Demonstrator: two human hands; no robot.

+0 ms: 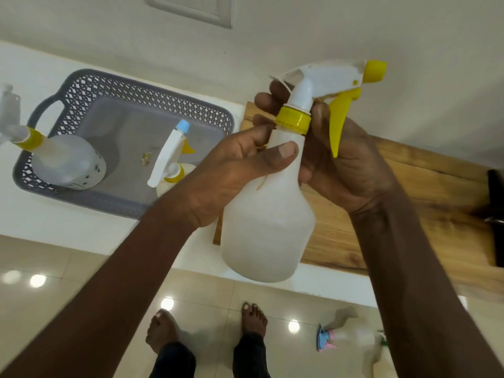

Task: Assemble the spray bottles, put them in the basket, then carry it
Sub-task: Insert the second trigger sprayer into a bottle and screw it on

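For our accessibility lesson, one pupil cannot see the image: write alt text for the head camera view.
Two bare hands hold up a white spray bottle: the left hand grips its shoulder, and the right hand is at the yellow collar. Behind, a grey basket on a white counter holds two more spray bottles.
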